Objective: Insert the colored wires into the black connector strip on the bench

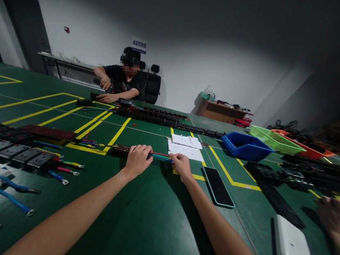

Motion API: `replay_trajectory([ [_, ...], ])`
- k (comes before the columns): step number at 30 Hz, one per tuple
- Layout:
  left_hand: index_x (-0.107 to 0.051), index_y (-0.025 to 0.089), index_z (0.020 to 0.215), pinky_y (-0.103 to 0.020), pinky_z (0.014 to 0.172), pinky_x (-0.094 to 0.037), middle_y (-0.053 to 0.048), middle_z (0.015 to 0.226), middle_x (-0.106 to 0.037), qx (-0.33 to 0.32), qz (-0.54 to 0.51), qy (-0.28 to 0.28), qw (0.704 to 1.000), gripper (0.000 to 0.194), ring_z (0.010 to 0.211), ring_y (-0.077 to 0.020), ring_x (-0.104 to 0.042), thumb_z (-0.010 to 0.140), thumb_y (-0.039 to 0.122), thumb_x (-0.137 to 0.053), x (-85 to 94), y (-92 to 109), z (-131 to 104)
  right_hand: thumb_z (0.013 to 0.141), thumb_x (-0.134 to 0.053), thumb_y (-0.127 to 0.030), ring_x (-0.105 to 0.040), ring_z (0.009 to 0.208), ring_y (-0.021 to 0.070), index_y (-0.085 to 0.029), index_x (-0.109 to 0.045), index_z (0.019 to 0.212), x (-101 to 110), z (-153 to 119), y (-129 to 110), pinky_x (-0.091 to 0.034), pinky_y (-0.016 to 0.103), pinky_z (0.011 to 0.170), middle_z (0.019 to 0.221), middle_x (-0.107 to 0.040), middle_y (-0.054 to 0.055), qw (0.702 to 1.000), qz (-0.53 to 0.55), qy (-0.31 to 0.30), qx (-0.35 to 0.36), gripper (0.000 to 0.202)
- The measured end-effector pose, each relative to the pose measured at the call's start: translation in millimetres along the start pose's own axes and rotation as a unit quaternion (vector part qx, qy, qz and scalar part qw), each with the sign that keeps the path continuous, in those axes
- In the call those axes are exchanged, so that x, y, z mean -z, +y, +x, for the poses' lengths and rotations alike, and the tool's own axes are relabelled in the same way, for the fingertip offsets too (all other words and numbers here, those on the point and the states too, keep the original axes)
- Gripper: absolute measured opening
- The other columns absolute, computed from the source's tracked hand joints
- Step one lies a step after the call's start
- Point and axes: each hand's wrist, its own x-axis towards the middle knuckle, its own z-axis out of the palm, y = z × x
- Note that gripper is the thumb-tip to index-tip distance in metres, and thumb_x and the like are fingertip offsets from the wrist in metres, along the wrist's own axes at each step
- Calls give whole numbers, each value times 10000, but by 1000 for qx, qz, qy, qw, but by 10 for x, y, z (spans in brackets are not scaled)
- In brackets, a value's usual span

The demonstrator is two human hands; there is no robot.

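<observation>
My left hand (pixel 139 159) is closed from above around a bundle of coloured wires (pixel 160 156), low over the green table. A dark piece shows at its fingertips, too small to name. My right hand (pixel 180 165) pinches the other end of the bundle, where red, green and blue wires run between the hands. Brownish lengths (pixel 122 148) stick out to the left of my left hand. Several cables with ring terminals (pixel 73 172) lie at the left, by a black socket strip (pixel 9 151). White paper sheets (pixel 185 150) lie just beyond my right hand.
A phone (pixel 218 187) and a white device (pixel 296 251) lie to the right. A blue bin (pixel 246 146), a green tray (pixel 275 139) and an orange tray (pixel 302 145) stand behind. Another person (pixel 126 76) works across the table; another hand (pixel 334 218) shows at the right edge.
</observation>
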Motion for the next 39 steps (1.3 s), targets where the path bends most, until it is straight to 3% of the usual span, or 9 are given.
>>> replay_trajectory([
  [5,-609,244,965,-426,919,-435,-49,988,-707,8,17,2,1000,83,978,-251,-639,897,239,-563,20,26,2,754,-680,-551,-502,513,96,-181,-575,664,-12,49,106,-364,179,446,579,-541,-22,997,-42,27,52,395],
  [13,-611,246,970,-429,938,-441,-42,1003,-710,11,2,13,1000,79,984,-243,-644,913,251,-557,14,9,-7,839,-677,-499,-511,472,84,-163,-630,777,69,28,-16,-329,165,356,660,-621,24,994,59,-67,-56,345],
  [22,-617,244,979,-436,947,-443,-38,1002,-711,15,-4,26,1000,83,988,-243,-649,913,262,-569,-24,-28,-13,862,-666,-366,-490,476,59,-149,-667,798,97,-4,-103,-282,138,350,727,-680,47,988,99,-95,-73,226],
  [29,-615,240,983,-422,946,-443,-42,1016,-711,6,-14,15,1000,81,984,-233,-648,919,249,-568,5,2,-5,828,-707,-398,-437,464,39,-156,-653,795,147,74,15,-244,121,348,706,-651,11,982,124,-127,-62,251],
  [34,-618,232,979,-415,912,-445,-41,1003,-709,6,10,9,1000,79,977,-240,-641,915,254,-576,23,16,1,822,-724,-437,-487,491,49,-151,-664,833,132,41,-48,-262,118,355,728,-666,30,983,138,-101,-67,293],
  [39,-616,226,980,-413,905,-446,-40,1005,-705,3,6,0,1000,81,965,-235,-640,919,252,-569,19,4,4,824,-713,-529,-510,473,66,-148,-696,847,68,8,-58,-265,145,338,765,-695,67,992,86,-75,-50,383],
])
